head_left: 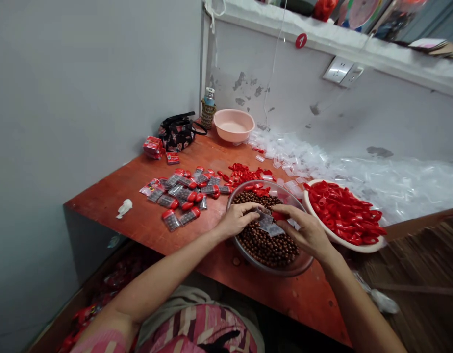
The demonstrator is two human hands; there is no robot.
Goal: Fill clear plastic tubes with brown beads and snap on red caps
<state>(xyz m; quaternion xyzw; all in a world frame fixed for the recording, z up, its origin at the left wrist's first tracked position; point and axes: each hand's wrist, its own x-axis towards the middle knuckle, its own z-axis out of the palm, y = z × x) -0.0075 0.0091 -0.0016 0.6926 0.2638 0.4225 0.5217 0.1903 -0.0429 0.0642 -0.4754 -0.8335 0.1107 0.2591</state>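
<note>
Both my hands are over a large clear bowl [307, 264] holding small round brown balls [265, 250]. My left hand [239, 218] is closed, thumb and fingers pinching a small clear plastic case [264, 215]. My right hand [302, 228] grips a red cap [280, 215] close beside that case; whether the two touch I cannot tell. More clear cases [276, 230] lie on the balls under my hands, and some red caps [259, 189] rest at the bowl's far side.
Filled red-capped cases [186, 193] lie heaped left of the bowl. A white basin [324, 234] of red caps stands to the right. Clear cases [322, 162] pile along the wall. Farther back are a pink basin [234, 125], black bag [178, 135] and bottle [209, 110].
</note>
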